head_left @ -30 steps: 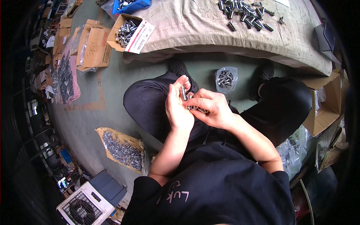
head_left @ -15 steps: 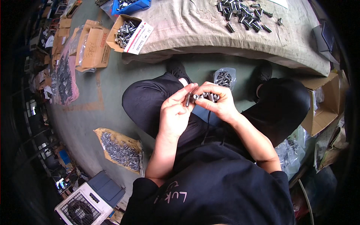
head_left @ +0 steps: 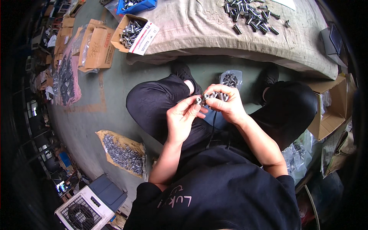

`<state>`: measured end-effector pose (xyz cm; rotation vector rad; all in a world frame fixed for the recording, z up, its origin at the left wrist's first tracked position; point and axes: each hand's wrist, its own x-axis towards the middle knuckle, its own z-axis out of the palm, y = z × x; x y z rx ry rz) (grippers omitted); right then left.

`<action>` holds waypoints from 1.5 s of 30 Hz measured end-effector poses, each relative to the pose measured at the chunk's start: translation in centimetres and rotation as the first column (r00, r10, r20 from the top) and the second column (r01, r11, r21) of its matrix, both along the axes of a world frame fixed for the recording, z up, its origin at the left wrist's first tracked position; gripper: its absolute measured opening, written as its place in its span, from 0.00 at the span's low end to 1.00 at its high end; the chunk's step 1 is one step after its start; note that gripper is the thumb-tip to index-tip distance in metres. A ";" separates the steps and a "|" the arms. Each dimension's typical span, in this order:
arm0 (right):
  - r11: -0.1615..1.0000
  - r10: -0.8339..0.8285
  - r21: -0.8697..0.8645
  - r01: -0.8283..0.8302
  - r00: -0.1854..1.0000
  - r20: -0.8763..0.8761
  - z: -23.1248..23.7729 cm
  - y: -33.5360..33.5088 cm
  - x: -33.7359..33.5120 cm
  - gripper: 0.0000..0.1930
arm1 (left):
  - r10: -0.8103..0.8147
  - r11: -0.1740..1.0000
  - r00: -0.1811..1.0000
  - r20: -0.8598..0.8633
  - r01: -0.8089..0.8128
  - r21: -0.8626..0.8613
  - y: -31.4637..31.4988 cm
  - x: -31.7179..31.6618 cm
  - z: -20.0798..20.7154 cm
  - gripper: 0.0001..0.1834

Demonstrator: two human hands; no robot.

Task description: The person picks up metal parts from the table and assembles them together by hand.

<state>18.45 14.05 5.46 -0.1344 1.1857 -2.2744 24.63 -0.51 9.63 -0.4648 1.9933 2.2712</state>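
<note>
Our left hand (head_left: 179,118) has moved since the earlier frame, thumb and fingers now pinching one metal sleeve (head_left: 198,101), hollow end facing us, so it seems more firmly secured. Our right hand (head_left: 231,108) clasps several similar sleeves (head_left: 220,96) just beside it, above our lap; whether the hands touch, we cannot tell.

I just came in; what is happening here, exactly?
A seated person is handling small metal cylinders. The left hand pinches one cylinder; the right hand holds several others. A pile of metal parts lies on the cloth-covered table, and more fill a clear plastic container on the floor.
</note>
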 end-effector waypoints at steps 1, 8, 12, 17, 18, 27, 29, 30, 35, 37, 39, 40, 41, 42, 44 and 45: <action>1.000 -0.001 -0.001 0.001 1.000 -0.001 0.0 0.0 0.0 0.07 | -0.001 1.000 1.000 -0.001 0.001 -0.001 0.1 0.0 -0.3 0.13; 0.993 -0.002 0.112 0.022 0.984 -0.178 0.7 -0.4 0.3 0.07 | 0.124 0.959 0.988 -0.088 -0.096 0.267 1.9 -0.8 -1.6 0.16; 0.820 -0.087 0.399 0.412 0.777 -0.624 0.0 -1.9 1.3 0.11 | 0.170 0.745 0.982 0.086 -0.186 0.641 2.9 -0.9 -4.0 0.17; 0.677 0.143 0.389 0.625 0.407 -0.902 0.0 -2.0 1.9 0.14 | 0.078 0.375 0.984 0.157 -0.175 0.910 3.4 -1.4 -6.5 0.16; 0.701 0.124 0.350 0.621 0.377 -0.918 0.4 -2.1 1.5 0.15 | 0.065 0.324 0.990 0.127 -0.141 0.935 3.1 -1.3 -7.1 0.16; 0.680 -0.026 0.419 0.602 0.590 -0.807 1.1 0.3 -0.9 0.06 | -0.098 0.525 0.928 0.359 -0.258 0.811 1.4 -1.6 -4.2 0.19; 0.847 -0.057 0.439 0.299 0.873 -0.485 0.8 0.6 -1.3 0.06 | -0.140 0.589 0.932 0.334 -0.193 0.785 0.6 -1.3 -4.1 0.19; 0.877 0.005 0.440 0.193 0.912 -0.411 0.4 0.6 -1.4 0.08 | -0.129 0.666 0.911 0.392 -0.213 0.715 0.5 -1.4 -3.3 0.19; 0.841 0.169 0.527 0.122 0.867 -0.469 0.6 0.8 -1.3 0.10 | -0.224 0.774 0.880 0.420 -0.101 0.625 -0.3 -1.6 -1.8 0.17; 0.846 0.184 0.521 0.111 0.856 -0.482 0.4 0.9 -1.4 0.10 | -0.260 0.800 0.871 0.416 -0.047 0.598 -0.5 -1.6 -1.4 0.16; 0.928 0.176 0.372 -0.023 0.907 -0.383 0.2 0.9 -1.3 0.09 | -0.352 0.791 0.860 0.371 0.061 0.608 -0.6 -1.5 -1.0 0.15; 0.928 0.178 0.372 -0.024 0.906 -0.384 0.2 0.9 -1.4 0.09 | -0.365 0.790 0.856 0.367 0.076 0.609 -0.8 -1.4 -1.1 0.15; 0.940 0.161 0.340 -0.033 0.920 -0.356 0.3 0.9 -1.4 0.09 | -0.364 0.790 0.857 0.366 0.075 0.609 -0.8 -1.4 -0.9 0.15; 0.951 0.143 0.307 -0.038 0.934 -0.326 0.3 0.9 -1.3 0.08 | -0.346 0.774 0.861 0.373 0.037 0.632 -0.7 -1.3 -0.8 0.15; 0.961 0.126 0.275 -0.042 0.947 -0.296 0.2 1.1 -1.2 0.08 | -0.341 0.736 0.854 0.393 -0.018 0.677 -0.8 -1.2 -0.7 0.18; 0.974 0.102 0.214 -0.079 0.990 -0.097 0.1 1.3 -1.1 0.09 | -0.341 0.736 0.855 0.392 -0.017 0.677 -0.9 -1.3 -0.8 0.18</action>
